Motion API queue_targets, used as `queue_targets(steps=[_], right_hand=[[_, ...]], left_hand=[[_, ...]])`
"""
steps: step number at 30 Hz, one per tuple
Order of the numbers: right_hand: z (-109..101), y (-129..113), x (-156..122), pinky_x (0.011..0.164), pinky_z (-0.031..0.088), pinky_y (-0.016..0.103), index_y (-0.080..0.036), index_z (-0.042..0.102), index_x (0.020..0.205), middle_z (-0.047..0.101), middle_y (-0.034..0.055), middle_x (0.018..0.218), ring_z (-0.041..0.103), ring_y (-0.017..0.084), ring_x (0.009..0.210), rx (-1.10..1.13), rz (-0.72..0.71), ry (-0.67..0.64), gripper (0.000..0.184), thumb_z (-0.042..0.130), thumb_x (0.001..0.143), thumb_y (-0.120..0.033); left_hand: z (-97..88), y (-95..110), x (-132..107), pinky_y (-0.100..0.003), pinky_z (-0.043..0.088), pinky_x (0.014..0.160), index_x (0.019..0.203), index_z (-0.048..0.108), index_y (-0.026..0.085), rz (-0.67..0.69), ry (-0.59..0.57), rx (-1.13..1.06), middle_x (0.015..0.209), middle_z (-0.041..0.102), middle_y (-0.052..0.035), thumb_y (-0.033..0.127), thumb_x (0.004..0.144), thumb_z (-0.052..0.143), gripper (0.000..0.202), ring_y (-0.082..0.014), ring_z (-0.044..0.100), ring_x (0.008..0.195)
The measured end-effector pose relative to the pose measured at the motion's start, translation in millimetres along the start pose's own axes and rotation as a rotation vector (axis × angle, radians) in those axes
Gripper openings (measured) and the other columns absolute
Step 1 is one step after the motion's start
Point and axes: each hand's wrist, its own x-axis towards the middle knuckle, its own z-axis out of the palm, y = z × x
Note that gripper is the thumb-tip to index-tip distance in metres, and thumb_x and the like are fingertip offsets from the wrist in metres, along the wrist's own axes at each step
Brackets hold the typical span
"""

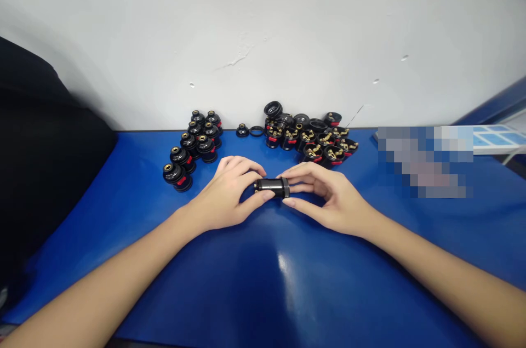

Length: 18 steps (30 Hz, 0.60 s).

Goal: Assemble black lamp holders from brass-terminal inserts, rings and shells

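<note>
A black lamp socket [273, 188] lies on its side between my two hands, with brass bits showing at its left end. My left hand [234, 186] is closed around that left end, thumb in front and fingers behind. At the other end sits a black ring [286, 187], pinched by the thumb and fingertips of my right hand [329, 194]. The inside of the socket is hidden from this angle.
Capped lamp sockets [187, 145] with red switches stand in rows at the left. Open sockets [314, 145] showing brass terminals crowd the back right. Between them lie a cap [242, 130] and a loose ring [257, 131]. A white wall [263, 30] borders the blue table [230, 282].
</note>
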Motion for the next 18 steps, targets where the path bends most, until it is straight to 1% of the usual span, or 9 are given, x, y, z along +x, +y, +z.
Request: queue_targets(steps=[2, 6, 7, 8, 10, 11, 13, 15, 18], right_hand=[[-0.1, -0.4, -0.2, 0.103, 0.069, 0.039, -0.023, 0.071, 0.125, 0.078, 0.0065, 0.118, 0.082, 0.023, 0.109, -0.008, 0.004, -0.001, 0.035, 0.086, 0.093, -0.024], [0.6, -1.7, -0.3, 0.101, 0.07, 0.04, -0.023, 0.071, 0.124, 0.078, 0.0067, 0.117, 0.082, 0.023, 0.108, -0.012, 0.006, 0.004, 0.035, 0.086, 0.093, -0.024], [0.8, -1.9, -0.3, 0.101, 0.07, 0.04, -0.023, 0.071, 0.124, 0.078, 0.0071, 0.117, 0.082, 0.024, 0.109, -0.014, 0.005, 0.002, 0.035, 0.086, 0.093, -0.025], [0.9, -2.1, -0.3, 0.101, 0.07, 0.04, -0.023, 0.071, 0.124, 0.077, 0.0074, 0.117, 0.082, 0.024, 0.109, -0.015, 0.007, -0.001, 0.035, 0.086, 0.093, -0.025], [1.0, -2.4, -0.3, 0.102, 0.07, 0.041, -0.023, 0.071, 0.123, 0.077, 0.0078, 0.118, 0.082, 0.024, 0.109, -0.014, 0.012, -0.011, 0.034, 0.086, 0.093, -0.025], [1.0, -2.4, -0.3, 0.102, 0.07, 0.041, -0.022, 0.071, 0.123, 0.077, 0.008, 0.119, 0.082, 0.024, 0.109, -0.017, 0.013, -0.016, 0.034, 0.086, 0.093, -0.025], [1.0, -2.6, -0.3, 0.103, 0.07, 0.042, -0.022, 0.071, 0.123, 0.077, 0.0083, 0.119, 0.082, 0.025, 0.11, -0.028, 0.008, -0.026, 0.034, 0.086, 0.093, -0.025], [1.2, -2.9, -0.2, 0.103, 0.07, 0.043, -0.023, 0.071, 0.123, 0.077, 0.0084, 0.119, 0.082, 0.025, 0.111, -0.032, 0.001, -0.028, 0.034, 0.086, 0.093, -0.025], [1.5, -3.3, -0.1, 0.101, 0.07, 0.042, -0.023, 0.071, 0.124, 0.077, 0.0082, 0.118, 0.082, 0.026, 0.111, -0.024, 0.0, -0.019, 0.034, 0.085, 0.093, -0.025]], left_hand=[[-0.4, -0.7, 0.0, -0.047, 0.038, 0.115, 0.119, 0.065, 0.021, 0.024, 0.025, -0.002, 0.132, 0.072, -0.0092, 0.039, 0.104, 0.07, 0.024, -0.0264, 0.063, 0.126], [-1.9, -1.2, 0.0, -0.049, 0.037, 0.115, 0.136, 0.06, 0.022, 0.021, 0.049, 0.013, 0.137, 0.071, -0.0116, 0.054, 0.093, 0.082, 0.058, -0.03, 0.063, 0.129], [-2.0, -1.0, 0.1, -0.05, 0.037, 0.114, 0.134, 0.062, 0.022, 0.014, 0.039, 0.015, 0.135, 0.072, -0.0113, 0.057, 0.094, 0.08, 0.057, -0.0303, 0.063, 0.127], [-1.9, -0.6, 0.1, -0.05, 0.037, 0.114, 0.129, 0.065, 0.021, 0.007, 0.026, 0.016, 0.132, 0.073, -0.0104, 0.057, 0.099, 0.074, 0.048, -0.0298, 0.063, 0.125], [-1.5, 0.4, 0.3, -0.05, 0.036, 0.112, 0.115, 0.07, 0.021, -0.001, -0.001, 0.018, 0.126, 0.075, -0.008, 0.047, 0.109, 0.059, 0.028, -0.0271, 0.064, 0.121], [-1.2, 0.7, 0.3, -0.049, 0.036, 0.112, 0.109, 0.07, 0.021, -0.001, -0.005, 0.014, 0.125, 0.075, -0.0071, 0.043, 0.111, 0.056, 0.027, -0.0259, 0.064, 0.119], [-0.9, 1.1, 0.4, -0.048, 0.036, 0.112, 0.109, 0.069, 0.021, 0.006, 0.01, 0.0, 0.124, 0.075, -0.0066, 0.042, 0.109, 0.062, 0.022, -0.0251, 0.065, 0.119], [-1.0, 1.1, 0.4, -0.048, 0.037, 0.113, 0.114, 0.065, 0.021, 0.014, 0.021, -0.011, 0.126, 0.075, -0.0071, 0.045, 0.101, 0.074, 0.028, -0.0258, 0.065, 0.12], [-1.6, 1.2, 0.4, -0.049, 0.036, 0.112, 0.119, 0.062, 0.022, -0.004, 0.013, -0.012, 0.126, 0.074, -0.0078, 0.056, 0.09, 0.085, 0.05, -0.0281, 0.065, 0.12]])
